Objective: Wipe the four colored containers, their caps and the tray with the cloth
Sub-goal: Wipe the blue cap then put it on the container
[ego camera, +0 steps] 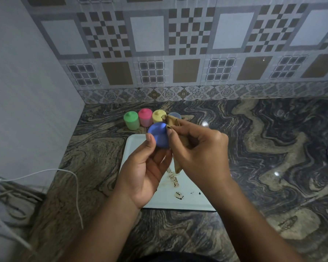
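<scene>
The left hand (142, 171) grasps the blue cap (159, 135) by its edge, thumb on the near left side and fingers under it. Just right of it, the right hand (201, 154) pinches the cloth (171, 121), a brown fold pressed against the cap's right rim; one end sticks up above the fingers and the other hangs down below the palm.

Under both hands lies the white tray (187, 201) on the counter (273, 148), with dark and brownish smears showing just below the right wrist.

Beyond the fingertips, four containers stand in a row by the wall: the green one (131, 121) farthest left, then pink (145, 117), then yellow (158, 116), all capped. The blue container (175, 115) sits behind the cloth's raised end, uncapped.
</scene>
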Demonstrator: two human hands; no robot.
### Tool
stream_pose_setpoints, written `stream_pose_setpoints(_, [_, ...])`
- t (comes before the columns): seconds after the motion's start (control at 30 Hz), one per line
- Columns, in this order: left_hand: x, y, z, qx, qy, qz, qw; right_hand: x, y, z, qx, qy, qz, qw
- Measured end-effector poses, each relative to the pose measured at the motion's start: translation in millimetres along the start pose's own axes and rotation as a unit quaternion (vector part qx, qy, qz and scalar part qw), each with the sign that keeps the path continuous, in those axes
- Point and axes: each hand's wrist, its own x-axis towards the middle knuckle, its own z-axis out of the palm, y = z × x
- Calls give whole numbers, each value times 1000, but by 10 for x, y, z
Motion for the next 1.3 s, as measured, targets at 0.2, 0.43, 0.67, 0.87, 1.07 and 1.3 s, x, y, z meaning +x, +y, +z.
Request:
stream_pose_setpoints(0.2, [1, 33, -78, 69, -31, -1, 997, -1, 33, -33, -2, -12, 4, 1000])
stream_pose_setpoints(0.43, [5, 64, -53, 34, 12, -2, 999, -22, -16, -54, -3, -25, -2, 1000])
stream_pose_setpoints(0.67, [-44, -36, -2, 60, 12, 34, 998, -53, 2, -48, -25, -26, -10, 999])
stream_pose_setpoints(0.87, [-95, -71, 77, 55, 12, 61, 997, 90, 89, -50, -31, -20, 41, 998])
stream_pose_setpoints(1.07, [-87, -68, 65, 39, 23, 67, 997, -45, 19, -26, 18, -17, 34, 999])
stream_pose_setpoints(1.3, [-94, 1, 27, 20, 21, 39, 999, 98, 38, -90, 23, -43, 74, 996])
